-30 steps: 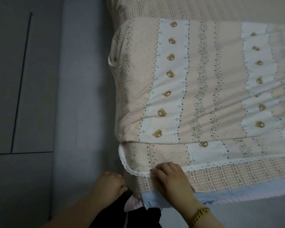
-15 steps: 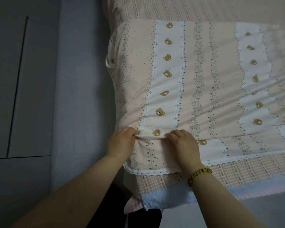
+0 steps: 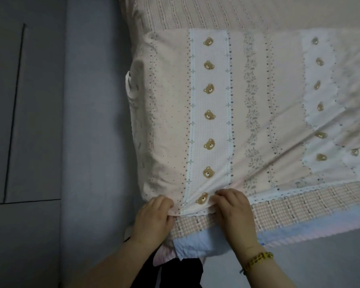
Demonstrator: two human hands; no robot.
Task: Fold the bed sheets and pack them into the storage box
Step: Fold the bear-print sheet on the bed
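Pinching the near hem of the bed sheet (image 3: 279, 100) with both hands, basically. The sheet is soft, thin cotton-looking stuff, peach with dotted lines and leafy vines, folded into a thick, flat rectangle on the bed (image 3: 237, 11). The easiest landmark is the white bear stripe (image 3: 209, 113), a waffle-textured band with a row of little brown bear faces running down it.

The left hand (image 3: 154, 217) sits just left of the bear stripe's near end, fingers curled tight, with a bunched bit of the hem squeezed between thumb and fingers. The right hand (image 3: 233, 210) is just right of the lowest bear, fingers bent and dug into the fabric; it looks like it grips the hem too, though its thumb is hidden so I can't see how. The cloth puckers between the two hands, and long creases fan out to the right of the bear stripe.

A white lace trim (image 3: 299, 191) edges the sheet right of the stripe's near end. Below that trim are a pink checked layer (image 3: 299, 206) and a smooth pale blue layer (image 3: 195, 246). There's a yellow beaded bracelet (image 3: 258, 259) on the right wrist. Left of the bear stripe, past the sheet's edge, is plain grey floor (image 3: 92, 142).
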